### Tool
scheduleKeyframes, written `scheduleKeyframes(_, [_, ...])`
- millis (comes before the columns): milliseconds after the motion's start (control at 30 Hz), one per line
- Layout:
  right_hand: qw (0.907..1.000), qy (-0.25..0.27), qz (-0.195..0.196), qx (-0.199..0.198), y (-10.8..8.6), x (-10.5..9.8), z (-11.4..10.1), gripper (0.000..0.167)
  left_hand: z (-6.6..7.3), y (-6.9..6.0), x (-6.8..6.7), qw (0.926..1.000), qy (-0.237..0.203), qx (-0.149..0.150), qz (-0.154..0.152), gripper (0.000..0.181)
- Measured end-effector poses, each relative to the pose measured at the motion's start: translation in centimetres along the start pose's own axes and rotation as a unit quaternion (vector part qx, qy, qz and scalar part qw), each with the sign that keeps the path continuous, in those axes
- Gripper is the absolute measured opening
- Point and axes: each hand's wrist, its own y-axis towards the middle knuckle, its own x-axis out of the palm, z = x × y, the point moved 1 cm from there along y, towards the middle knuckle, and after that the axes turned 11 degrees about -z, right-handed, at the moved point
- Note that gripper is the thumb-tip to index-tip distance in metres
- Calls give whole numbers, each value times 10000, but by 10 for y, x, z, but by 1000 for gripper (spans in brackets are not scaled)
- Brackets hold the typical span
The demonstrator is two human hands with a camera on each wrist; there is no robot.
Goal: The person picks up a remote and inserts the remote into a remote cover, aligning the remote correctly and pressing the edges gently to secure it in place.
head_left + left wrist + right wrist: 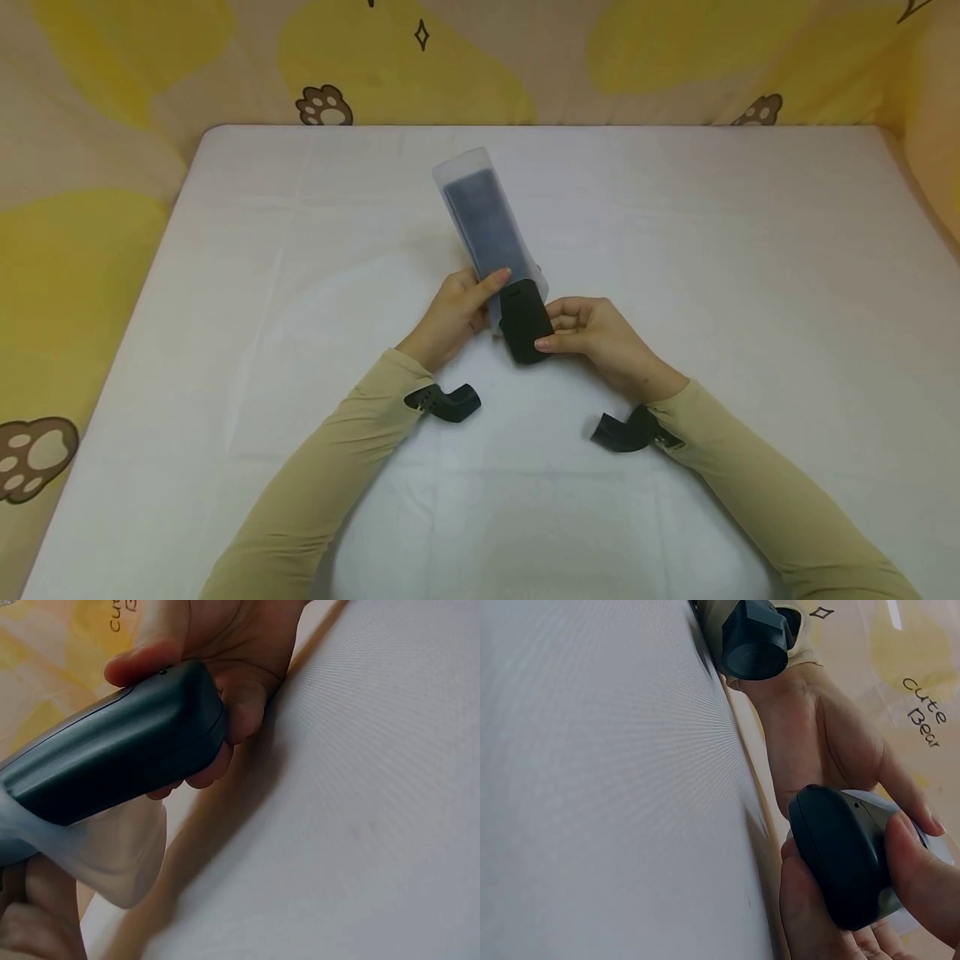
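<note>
A long dark device shaped like a remote control (527, 323) sits partly inside a translucent sleeve (463, 164), tilted above the table. Its black lower end sticks out of the sleeve. My left hand (452, 312) grips the sleeve near its lower end, thumb lying on top. On the right side, my right hand (598, 337) pinches the bare black end between thumb and fingers. The left wrist view shows the sleeve's loose edge (124, 859) flaring away below the device. In the right wrist view, the device's rounded end (840, 859) faces the camera.
A white-covered table (225, 333) lies under both hands. Behind it hangs a yellow and beige cloth (480, 75) with paw prints. A black wrist mount (453, 403) juts from the left sleeve, another wrist mount (626, 431) from the right.
</note>
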Motion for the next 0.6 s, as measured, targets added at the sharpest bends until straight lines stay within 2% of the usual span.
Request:
scheduleKeyframes(233, [10000,-16,53,-50,0,0,1,33,0,0,-1,9997,216,47,-67,61])
scheduleKeyframes(500, [9999,56,40,-121,0,0,1,34,1,-2,0,9994,296,90,-176,75])
scheduleKeyframes(600, [9999,71,64,-140,0,0,1,34,1,-3,0,9992,281,123,-237,75])
